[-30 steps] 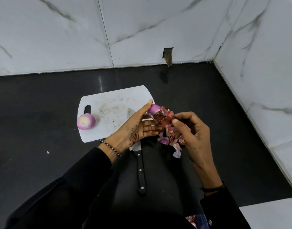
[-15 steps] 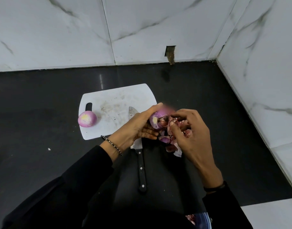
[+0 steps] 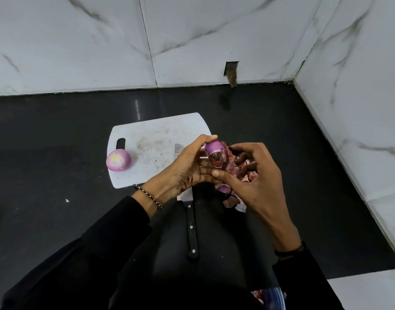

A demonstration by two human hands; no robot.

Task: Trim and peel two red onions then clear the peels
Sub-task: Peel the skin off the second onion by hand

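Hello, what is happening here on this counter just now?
A person is peeling a red onion by hand. The left hand holds it above the black counter, and the right hand works at its dry skin. Loose peels lie underneath. A second onion, already peeled, sits on the white cutting board. The knife lies untouched, half on the board.

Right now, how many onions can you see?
2. One peeled onion lies at the left edge of the board. The other onion, part peeled, is held in the left hand. None seems hidden.
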